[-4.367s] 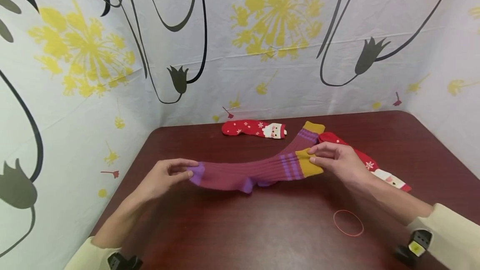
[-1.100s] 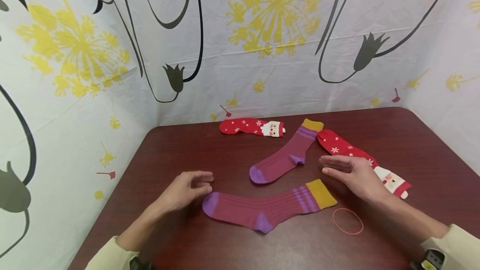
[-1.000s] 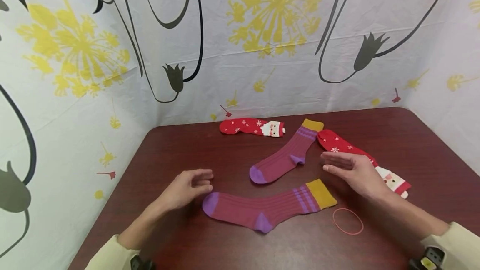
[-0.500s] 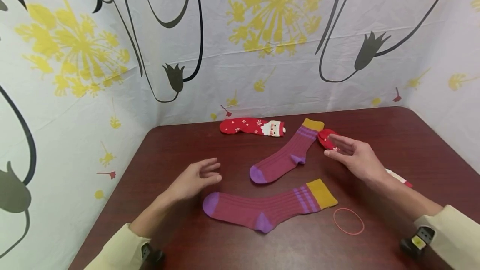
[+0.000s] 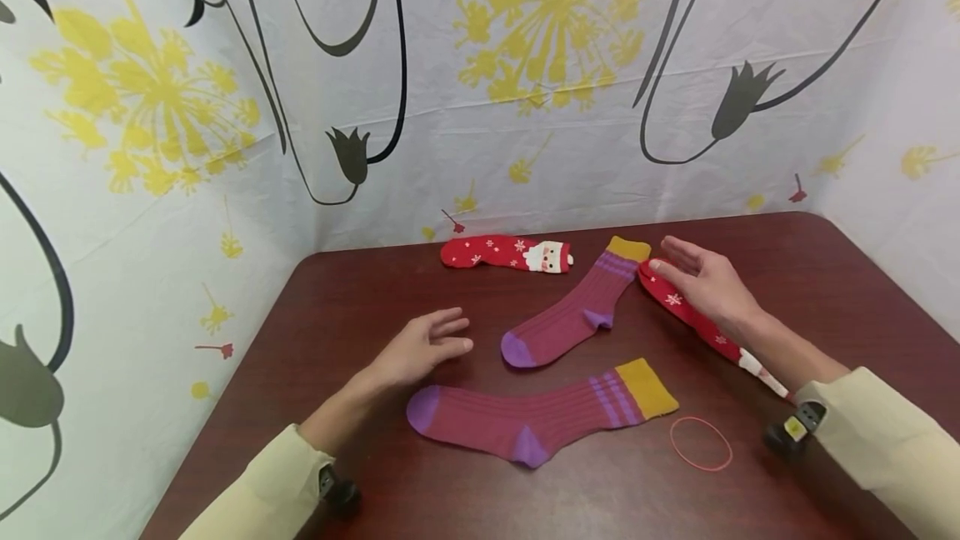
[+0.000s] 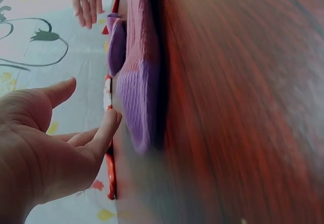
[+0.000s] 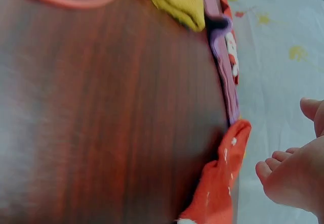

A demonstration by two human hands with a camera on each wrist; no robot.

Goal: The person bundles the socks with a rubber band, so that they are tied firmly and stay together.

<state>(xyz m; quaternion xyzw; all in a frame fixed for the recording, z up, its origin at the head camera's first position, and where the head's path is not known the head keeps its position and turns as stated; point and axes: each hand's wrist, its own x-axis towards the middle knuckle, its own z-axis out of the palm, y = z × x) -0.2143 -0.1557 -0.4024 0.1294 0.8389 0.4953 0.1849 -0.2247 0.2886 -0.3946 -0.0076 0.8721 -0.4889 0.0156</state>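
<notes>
Because the toe of the red Santa sock [image 5: 708, 333] lies right beside the mustard cuff of the far ribbed sock [image 5: 570, 315], we think a pinch there could catch both and drag one askew; we cannot tell whether the two overlap. The right hand [image 5: 708, 283] hangs above that toe end, its fingers loose and empty, and a low sweep might rumple the knit. We would also mind the black wrist camera [image 5: 784, 440] on that arm, since a dropped forearm could let it brush the rubber band [image 7: 76, 2]. The left hand [image 5: 420, 348] hovers just beyond the purple toe of the near ribbed sock [image 5: 551, 417], fingers relaxed and holding nothing; a careless reach across could skew that sock.

As for looks, we find both ribbed socks lying flat on the dark reddish-brown surface [image 5: 600, 498], plum in the body, with violet toes, heels and stripes. The near one runs crosswise, heel toward us; the far one slants, heel to the right. The red Santa sock lies diagonally, snowflakes showing, its white end partly hidden by the forearm. The rear Santa sock [image 5: 504, 252] lies by the back edge, its print fully visible.
</notes>
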